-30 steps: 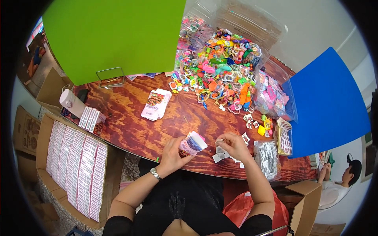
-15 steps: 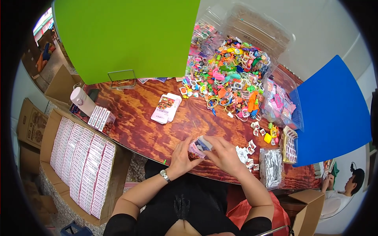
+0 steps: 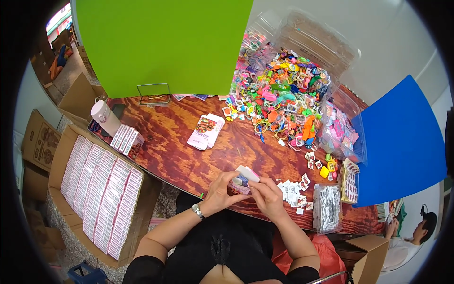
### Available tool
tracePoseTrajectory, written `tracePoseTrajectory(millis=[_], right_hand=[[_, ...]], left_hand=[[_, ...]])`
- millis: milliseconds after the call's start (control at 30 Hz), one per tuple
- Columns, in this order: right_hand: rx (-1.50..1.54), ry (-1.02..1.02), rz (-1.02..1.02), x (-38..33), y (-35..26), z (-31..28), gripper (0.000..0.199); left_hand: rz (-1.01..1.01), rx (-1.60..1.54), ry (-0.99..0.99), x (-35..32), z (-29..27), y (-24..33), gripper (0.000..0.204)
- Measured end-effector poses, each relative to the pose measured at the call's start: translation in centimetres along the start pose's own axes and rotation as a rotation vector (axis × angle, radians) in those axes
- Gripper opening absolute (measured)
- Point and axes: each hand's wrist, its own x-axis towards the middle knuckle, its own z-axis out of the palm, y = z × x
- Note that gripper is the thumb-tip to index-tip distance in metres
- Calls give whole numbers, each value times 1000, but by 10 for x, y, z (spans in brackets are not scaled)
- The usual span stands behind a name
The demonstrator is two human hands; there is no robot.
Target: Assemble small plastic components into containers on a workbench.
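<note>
A small pink printed carton point(image 3: 240, 188) is held upright at the table's front edge, its top uncovered and a white flap standing up at the back. Something bluish-grey shows inside. My left hand point(image 3: 218, 194) wraps round its left side, thumb at the front. On the other side my right hand point(image 3: 267, 196) pinches the carton's right edge by the flap, its fingers closed. Flat pink cartons point(image 3: 206, 131) lie stacked farther back on the table. Right of my right hand are small white printed pieces point(image 3: 293, 191) in a loose heap.
A large pile of colourful trinkets point(image 3: 288, 99) covers the back right. Near it stand a clear bin of pink packets point(image 3: 338, 135) and a container of silver sachets point(image 3: 327, 208). At left are a pink bottle point(image 3: 105, 118) and a cardboard box point(image 3: 66, 208) packed with cartons.
My right hand has shifted from over the carton's opening to its right edge. The white flap now stands more visibly upright. The whole view has shifted slightly.
</note>
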Motion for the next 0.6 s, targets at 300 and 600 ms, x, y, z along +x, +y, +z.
tracePoseTrajectory(millis=[300, 600], right_hand=[[-108, 23, -124, 6, -9, 0, 32], [-216, -118, -151, 6, -4, -4, 36]], left_hand=[[14, 9, 3, -1, -5, 5, 86], [60, 42, 51, 0, -4, 8, 82]])
